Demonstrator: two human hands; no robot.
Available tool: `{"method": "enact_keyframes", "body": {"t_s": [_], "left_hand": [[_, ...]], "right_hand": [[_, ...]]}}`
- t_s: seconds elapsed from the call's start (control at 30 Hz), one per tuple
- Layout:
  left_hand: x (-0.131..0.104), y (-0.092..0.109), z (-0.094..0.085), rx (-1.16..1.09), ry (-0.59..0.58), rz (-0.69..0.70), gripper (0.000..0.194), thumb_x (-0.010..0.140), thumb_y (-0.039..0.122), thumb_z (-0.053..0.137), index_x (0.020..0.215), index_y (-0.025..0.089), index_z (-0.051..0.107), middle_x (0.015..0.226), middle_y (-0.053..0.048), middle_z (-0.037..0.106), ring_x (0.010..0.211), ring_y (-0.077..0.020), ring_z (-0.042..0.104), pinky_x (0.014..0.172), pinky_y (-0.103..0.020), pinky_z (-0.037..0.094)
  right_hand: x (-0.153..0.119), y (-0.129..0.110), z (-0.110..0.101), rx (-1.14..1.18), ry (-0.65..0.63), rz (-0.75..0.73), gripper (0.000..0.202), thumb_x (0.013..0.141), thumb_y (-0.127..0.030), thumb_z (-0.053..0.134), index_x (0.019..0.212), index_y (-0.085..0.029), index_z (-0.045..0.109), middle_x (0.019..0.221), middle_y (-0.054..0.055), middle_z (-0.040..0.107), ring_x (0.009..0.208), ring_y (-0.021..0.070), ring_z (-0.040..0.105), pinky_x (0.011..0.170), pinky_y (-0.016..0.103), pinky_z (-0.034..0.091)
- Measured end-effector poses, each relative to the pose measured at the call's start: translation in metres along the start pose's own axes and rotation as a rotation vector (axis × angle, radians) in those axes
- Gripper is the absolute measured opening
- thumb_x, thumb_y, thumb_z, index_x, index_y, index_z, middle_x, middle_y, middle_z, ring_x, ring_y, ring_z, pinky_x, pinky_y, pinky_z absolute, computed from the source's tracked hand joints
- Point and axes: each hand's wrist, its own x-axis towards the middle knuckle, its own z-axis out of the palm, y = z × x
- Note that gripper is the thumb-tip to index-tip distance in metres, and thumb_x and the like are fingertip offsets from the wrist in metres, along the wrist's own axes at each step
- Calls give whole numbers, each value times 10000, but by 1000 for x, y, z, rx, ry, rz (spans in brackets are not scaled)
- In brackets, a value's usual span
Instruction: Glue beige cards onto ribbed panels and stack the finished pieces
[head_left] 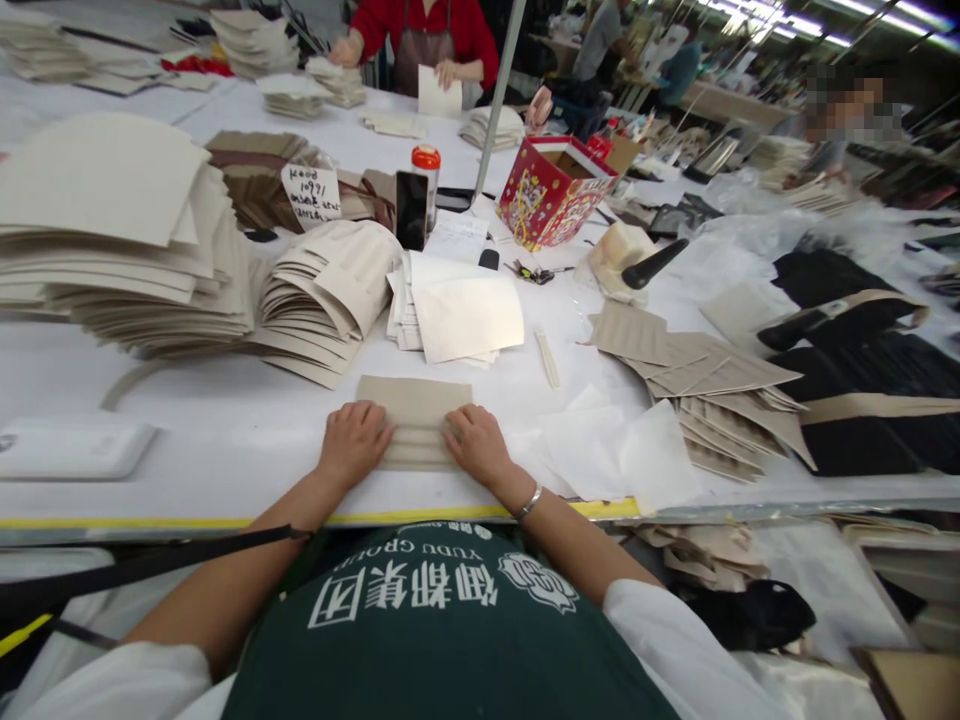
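A beige panel (415, 408) lies flat on the white table before me, with raised bands running across its lower half. At its left edge, my left hand (354, 440) has its fingers closed together and bent over the panel. My right hand (480, 443), with a bracelet at the wrist, grips the opposite edge in the same way. Just beyond the panel is a pile of white sheets (469, 315). A fanned stack of curved beige pieces (330, 285) stands to the left of that pile. The panel's underside is hidden.
A tall beige stack (97, 190) rises at the left, above a white flat box (71, 447). Ridged beige pieces (705, 375) and black material (877, 390) lie at the right. A red box (551, 200) stands farther back. Across the table, a person in red sleeves (476, 35) holds a sheet.
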Motion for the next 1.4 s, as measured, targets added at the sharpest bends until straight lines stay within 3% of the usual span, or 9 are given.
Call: {"method": "enact_keyframes", "body": {"t_s": [0.13, 0.3, 0.4, 0.6, 0.73, 0.87, 0.97, 1.1, 1.4], "left_hand": [[12, 19, 11, -59, -24, 180, 218, 847, 309, 458, 1005, 213, 575, 1032, -82, 588, 937, -237, 504, 788, -381, 371], [19, -6, 3, 70, -116, 63, 324, 839, 455, 447, 841, 165, 593, 871, -106, 585, 841, -261, 511, 687, -368, 380], [24, -17, -3, 116, -100, -21, 327, 862, 415, 407, 795, 154, 592, 825, -115, 584, 825, -271, 515, 677, -381, 369], [36, 15, 13, -47, -39, 177, 229, 867, 292, 415, 978, 189, 586, 1009, -90, 597, 917, -236, 501, 776, -369, 367], [34, -3, 12, 57, -71, 52, 273, 849, 380, 437, 872, 158, 596, 906, -112, 586, 869, -263, 499, 719, -371, 382], [34, -22, 7, 95, -10, -64, 282, 861, 334, 403, 808, 143, 602, 840, -127, 583, 845, -275, 511, 722, -403, 385], [40, -7, 15, -26, 45, 89, 260, 868, 260, 391, 962, 143, 603, 976, -126, 602, 941, -256, 511, 818, -401, 391], [48, 12, 28, -152, 10, 246, 280, 853, 222, 418, 1056, 122, 582, 1037, -119, 603, 969, -231, 515, 881, -362, 413], [34, -40, 25, -152, -19, 222, 405, 879, 360, 392, 1140, 96, 554, 1150, -152, 569, 1081, -260, 495, 970, -409, 390]], "right_hand": [[10, -10, 10, 20, 32, -64, 202, 874, -266, 473, 1026, -198, 588, 1006, 75, 553, 928, 205, 441, 815, 318, 324], [4, 7, 1, -60, -15, 13, 219, 834, -365, 527, 911, -171, 589, 914, 79, 548, 865, 210, 437, 760, 317, 323], [7, 15, -6, -78, -23, 65, 235, 833, -382, 523, 870, -158, 584, 860, 76, 548, 830, 207, 441, 743, 314, 321], [27, -6, 9, -18, 53, -25, 192, 868, -257, 463, 994, -177, 583, 1019, 83, 538, 944, 208, 416, 816, 319, 309], [26, 7, 7, -84, 19, 40, 157, 846, -273, 494, 907, -166, 592, 947, 81, 546, 903, 217, 420, 789, 323, 319], [30, 18, -2, -87, 6, 97, 176, 844, -306, 500, 873, -158, 591, 876, 76, 550, 853, 216, 435, 766, 326, 334], [44, 6, 2, -19, 50, 20, 206, 845, -243, 491, 1012, -162, 582, 980, 85, 552, 925, 218, 434, 810, 327, 335], [58, -9, 17, 43, 59, -61, 241, 864, -185, 445, 1067, -166, 574, 1010, 83, 557, 950, 211, 432, 854, 329, 335], [34, 52, 12, -8, 79, -46, 253, 889, -223, 437, 1069, -172, 607, 1012, 85, 577, 933, 201, 477, 861, 323, 370]]}}
